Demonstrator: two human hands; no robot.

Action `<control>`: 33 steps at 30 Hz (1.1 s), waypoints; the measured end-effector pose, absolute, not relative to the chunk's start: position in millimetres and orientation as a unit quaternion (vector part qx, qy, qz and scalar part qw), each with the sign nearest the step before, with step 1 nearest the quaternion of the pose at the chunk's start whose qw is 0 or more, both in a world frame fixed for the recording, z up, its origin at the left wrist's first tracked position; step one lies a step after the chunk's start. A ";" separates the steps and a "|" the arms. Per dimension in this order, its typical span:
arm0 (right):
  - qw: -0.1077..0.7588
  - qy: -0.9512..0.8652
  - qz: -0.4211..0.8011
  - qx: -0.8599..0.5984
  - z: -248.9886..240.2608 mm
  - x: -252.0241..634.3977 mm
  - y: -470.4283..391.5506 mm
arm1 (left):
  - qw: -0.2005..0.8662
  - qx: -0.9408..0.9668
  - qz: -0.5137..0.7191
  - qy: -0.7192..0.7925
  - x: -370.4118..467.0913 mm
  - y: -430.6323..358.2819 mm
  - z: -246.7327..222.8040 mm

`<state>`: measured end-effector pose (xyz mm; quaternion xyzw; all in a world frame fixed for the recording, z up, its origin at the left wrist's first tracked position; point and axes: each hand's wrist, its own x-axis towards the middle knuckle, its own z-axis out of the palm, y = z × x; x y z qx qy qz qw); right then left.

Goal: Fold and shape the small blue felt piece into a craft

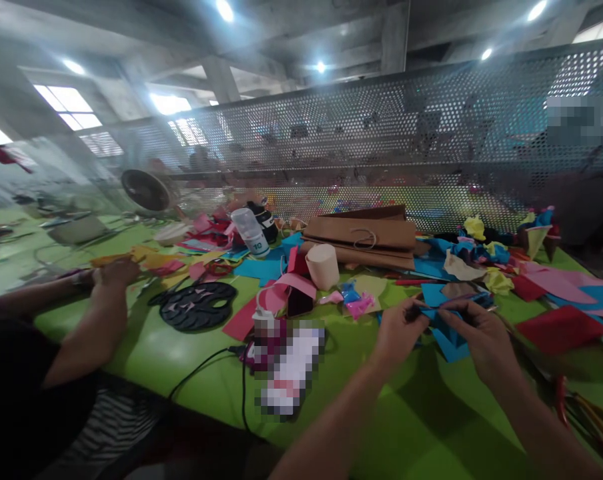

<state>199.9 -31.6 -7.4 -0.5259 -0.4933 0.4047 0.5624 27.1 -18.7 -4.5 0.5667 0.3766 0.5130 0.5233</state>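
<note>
A piece of blue paper (449, 337) hangs between my two hands above the green table, right of the middle. My left hand (400, 331) pinches its upper left part, the fingers closed. From the right, my right hand (476, 330) grips its upper edge between thumb and fingers. The paper looks folded, with a lower flap pointing down. Just left of my hands lie small wrapped pieces in blue and pink (359, 303) on a yellowish sheet.
Nearby are a blurred-out phone (294, 373), a cable, a black mask-shaped item (199, 305), a cream roll (323, 266), brown sheets (361, 237), a plastic cup (250, 232), red paper (560, 329) and scissors handles (560, 400). Another person's hands (114, 272) hold yellow paper at left.
</note>
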 end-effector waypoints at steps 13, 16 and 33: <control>0.573 -0.474 0.417 -0.522 -2.2 197.2 -33.6 | 0.541 0.574 0.495 0.363 24.2 -16.3 -14.5; 0.571 -0.479 0.413 -0.524 -1.2 196.1 -34.2 | 0.525 0.590 0.494 0.364 24.1 -15.3 -16.8; 0.534 -0.549 0.343 -0.544 -1.3 196.6 -36.8 | 0.472 0.618 0.499 0.383 19.8 -17.5 0.4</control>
